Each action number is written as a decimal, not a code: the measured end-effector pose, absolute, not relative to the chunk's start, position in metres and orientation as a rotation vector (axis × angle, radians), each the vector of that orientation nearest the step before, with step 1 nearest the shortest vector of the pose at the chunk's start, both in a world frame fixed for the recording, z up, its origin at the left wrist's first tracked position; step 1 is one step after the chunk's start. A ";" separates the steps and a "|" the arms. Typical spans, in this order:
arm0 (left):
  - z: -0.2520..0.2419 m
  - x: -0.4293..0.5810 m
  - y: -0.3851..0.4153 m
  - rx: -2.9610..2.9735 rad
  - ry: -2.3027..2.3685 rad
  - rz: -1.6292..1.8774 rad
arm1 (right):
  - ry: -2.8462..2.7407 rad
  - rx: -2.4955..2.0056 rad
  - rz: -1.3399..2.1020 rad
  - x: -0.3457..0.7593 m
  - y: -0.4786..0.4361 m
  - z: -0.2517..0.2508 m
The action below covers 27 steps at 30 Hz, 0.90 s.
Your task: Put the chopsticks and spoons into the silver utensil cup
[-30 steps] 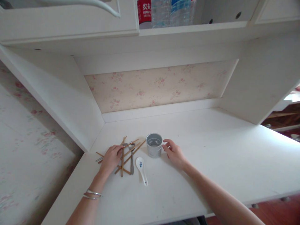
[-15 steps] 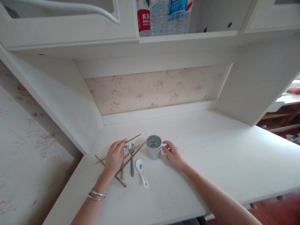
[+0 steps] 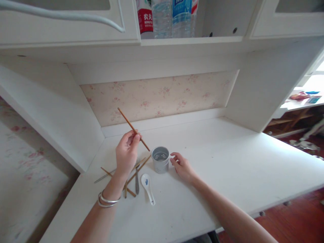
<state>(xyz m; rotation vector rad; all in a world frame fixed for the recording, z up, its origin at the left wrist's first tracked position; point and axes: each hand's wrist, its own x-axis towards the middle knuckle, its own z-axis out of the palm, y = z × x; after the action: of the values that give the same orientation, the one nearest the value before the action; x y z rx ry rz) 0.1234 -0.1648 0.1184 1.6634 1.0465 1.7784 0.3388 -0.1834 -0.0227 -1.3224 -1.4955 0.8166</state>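
Observation:
My left hand (image 3: 126,153) is raised above the desk and pinches a brown wooden chopstick (image 3: 128,122), which slants up to the left with its lower tip just left of a small grey perforated holder (image 3: 160,159). My right hand (image 3: 181,166) rests on the desk with curled fingers touching the holder's right side. Below the left hand lie several more chopsticks (image 3: 138,167), a metal spoon (image 3: 137,180) and a white ceramic spoon with a blue mark (image 3: 147,184).
The white desk (image 3: 227,162) sits in an alcove with floral wallpaper (image 3: 162,94) behind and white side panels. Bottles (image 3: 162,17) stand on the shelf above. A bed with floral cover (image 3: 22,168) is at the left; the desk's front edge runs near me.
My left hand took one chopstick from the pile and lifted it off the desk, up and toward the holder. My right hand has stayed by the holder. The view shifted slightly.

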 end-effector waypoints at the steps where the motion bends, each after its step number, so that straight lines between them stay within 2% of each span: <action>1: 0.122 0.131 -0.164 1.648 0.995 1.761 | -1.496 -1.320 0.814 0.339 -0.184 -0.023; 5: 0.115 0.156 -0.153 1.642 0.923 1.608 | -1.518 -1.336 0.778 0.339 -0.184 -0.023; 13: 0.060 0.170 -0.134 1.705 1.189 1.265 | -1.570 -1.339 0.751 0.339 -0.184 -0.020; 27: 0.046 0.165 -0.135 1.689 1.289 1.232 | -1.585 -1.350 0.743 0.339 -0.185 -0.018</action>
<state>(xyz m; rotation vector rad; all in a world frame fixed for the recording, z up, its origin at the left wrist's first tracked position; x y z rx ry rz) 0.1651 -0.1355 0.0464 1.6891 1.2895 1.2318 0.3390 -0.1853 -0.0179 -1.3500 -1.5851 0.7428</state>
